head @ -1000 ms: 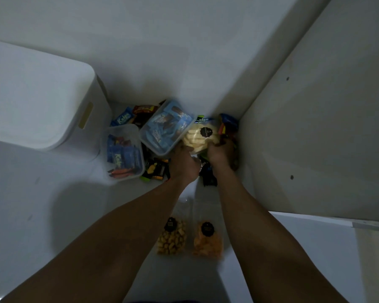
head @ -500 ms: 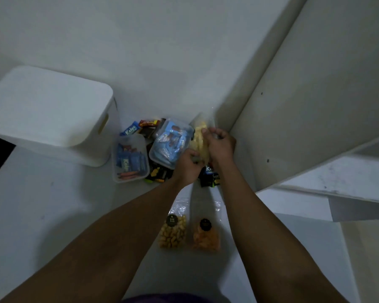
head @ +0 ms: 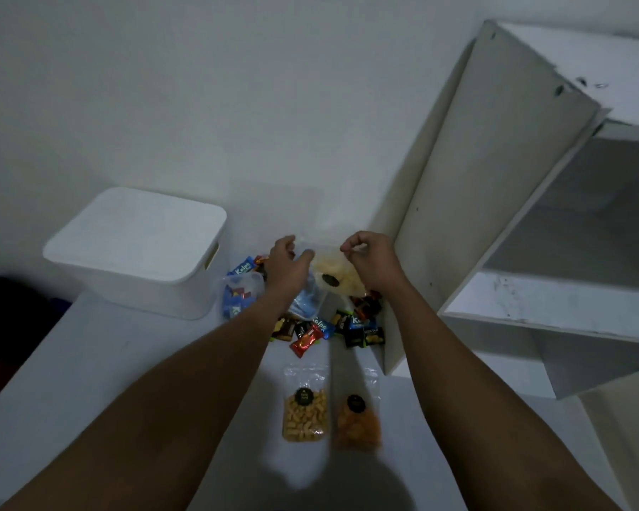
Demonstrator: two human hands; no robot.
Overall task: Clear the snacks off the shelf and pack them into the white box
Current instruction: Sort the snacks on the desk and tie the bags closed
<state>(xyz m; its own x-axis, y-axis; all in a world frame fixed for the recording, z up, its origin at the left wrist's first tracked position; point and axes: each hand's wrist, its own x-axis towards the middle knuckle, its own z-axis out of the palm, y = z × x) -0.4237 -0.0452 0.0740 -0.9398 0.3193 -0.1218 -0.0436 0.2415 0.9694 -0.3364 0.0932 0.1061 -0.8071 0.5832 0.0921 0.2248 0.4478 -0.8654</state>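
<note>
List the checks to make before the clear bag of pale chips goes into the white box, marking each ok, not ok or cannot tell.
1. Grip: left hand and right hand each pinch a top corner of the clear plastic bag of pale yellow chips: ok.
2. Is the rounded white plastic box open? Its flat white lid is on: not ok.
3. Bag sealed: cannot tell.
4. A hand free to lift the lid: both hold the bag: not ok.
5. Bag held above the pile of small wrapped snacks: ok.
</note>
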